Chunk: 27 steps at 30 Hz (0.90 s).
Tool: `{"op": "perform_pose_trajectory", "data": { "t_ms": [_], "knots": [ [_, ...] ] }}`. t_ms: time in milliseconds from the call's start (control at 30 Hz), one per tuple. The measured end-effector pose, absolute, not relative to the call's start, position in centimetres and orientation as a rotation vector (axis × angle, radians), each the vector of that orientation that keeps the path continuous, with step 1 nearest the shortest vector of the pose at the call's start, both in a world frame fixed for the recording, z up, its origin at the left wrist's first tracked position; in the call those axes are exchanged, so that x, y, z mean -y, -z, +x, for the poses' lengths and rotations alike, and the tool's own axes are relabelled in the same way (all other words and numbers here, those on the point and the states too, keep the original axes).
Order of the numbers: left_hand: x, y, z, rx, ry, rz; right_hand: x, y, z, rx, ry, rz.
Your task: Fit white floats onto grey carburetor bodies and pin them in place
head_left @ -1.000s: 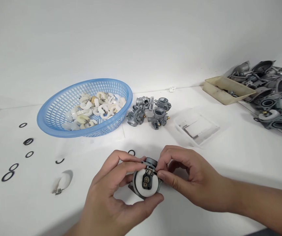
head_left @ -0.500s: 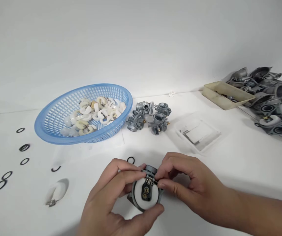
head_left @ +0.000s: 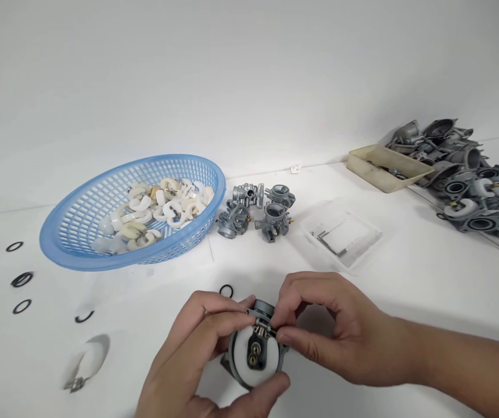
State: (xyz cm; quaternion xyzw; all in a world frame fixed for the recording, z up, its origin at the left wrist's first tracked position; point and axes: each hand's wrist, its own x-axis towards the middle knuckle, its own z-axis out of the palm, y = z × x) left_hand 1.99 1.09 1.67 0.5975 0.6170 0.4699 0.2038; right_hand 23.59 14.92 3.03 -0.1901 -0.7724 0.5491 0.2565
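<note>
A grey metal carburetor body (head_left: pixel 264 306) is at the bottom centre, its round opening facing the camera. A white U-shaped float (head_left: pixel 246 371) sits inside that opening, around two brass jets. My left hand (head_left: pixel 205 360) is closed round the body, fingers along its upper left and thumb at its lower right. At the float's metal hinge, my right hand (head_left: pixel 319 325) pinches with thumb and forefinger; a thin dark piece shows between the fingertips, mostly hidden.
A blue basket (head_left: pixel 53 238) of white floats stands at the left. Several carburetors (head_left: pixel 275 217) are behind the hands, beside a clear tray (head_left: pixel 349 264) with thin pins. Black rings (head_left: pixel 21 306) and a loose float (head_left: pixel 86 363) lie left. A yellowish tray (head_left: pixel 384 183) and piled metal parts (head_left: pixel 471 162) are right.
The view has shifted slightly, so most table items appear farther left. My left hand still holds the carburetor body, and my right fingertips remain at the float hinge.
</note>
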Motion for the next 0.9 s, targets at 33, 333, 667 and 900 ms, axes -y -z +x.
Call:
{"op": "perform_pose_trajectory", "data": {
  "t_ms": [33, 333, 667, 900],
  "knots": [
    [-1.1, -1.7, 2.0, -1.716, -1.316, 1.668, -14.9, -3.0, 23.6, 2.078, -1.52, -0.529],
    [-0.8, -1.7, 2.2, -1.738, -1.303, 1.685, -14.3, -2.9, 23.7, 2.101, -1.424, -0.561],
    [-0.8, -2.0, 1.9, -1.717, -1.267, 1.711, -13.5, -3.5, 23.6, 2.245, -1.175, -0.494],
    [-1.0, -1.6, 2.0, -1.654, -1.326, 1.666, -13.1, -4.5, 23.4, 2.19, -1.477, -0.719]
  ]
}}
